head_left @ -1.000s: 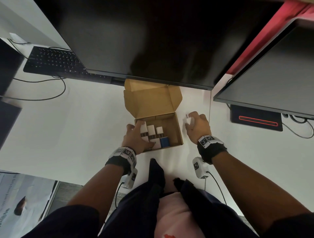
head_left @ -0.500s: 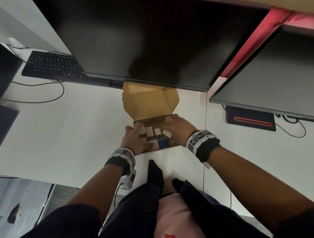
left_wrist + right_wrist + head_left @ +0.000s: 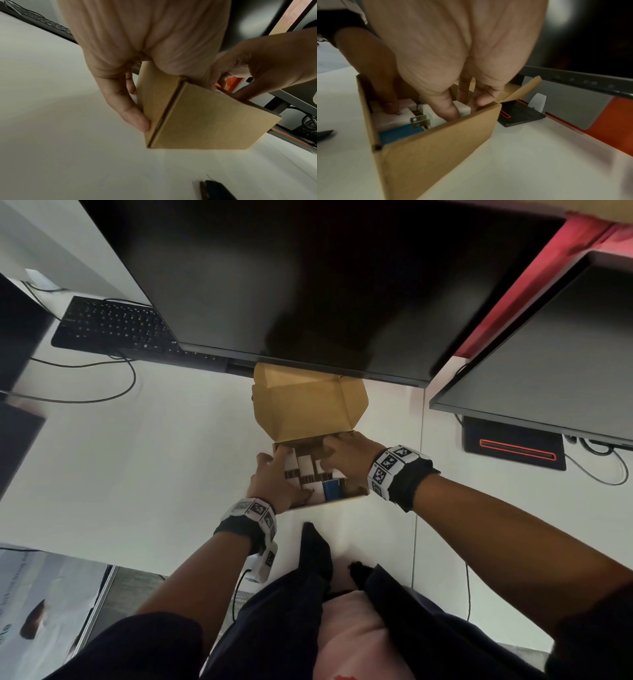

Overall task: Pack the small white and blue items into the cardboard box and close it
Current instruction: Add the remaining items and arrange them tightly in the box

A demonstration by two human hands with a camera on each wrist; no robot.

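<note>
The worktop [image 3: 137, 474] is carrying the cardboard box [image 3: 346, 497], which is sitting right in front of the person with its lid [image 3: 308, 409] standing open under the big monitor [image 3: 308, 285]. Makes sense, since the top has to stay clear while stuff is going in.

The left hand [image 3: 274, 484] is gripping the box's near-left corner, fingers down the outside wall and thumb reaching in to press on a white item [image 3: 390, 116]. I'd guess that's bracing the box so it isn't sliding and holding the packed row flat.

The right hand [image 3: 346, 460] is coming in from the right with the wrist raised, fingers pointing down into the box. They're pinching another white piece [image 3: 462, 108], thumb on the near side, seating it against the right wall.

The blue item [image 3: 331, 488] is already lying in the near corner, with metal prongs [image 3: 418, 121] sticking out just above it. Lid isn't closed yet.
</note>
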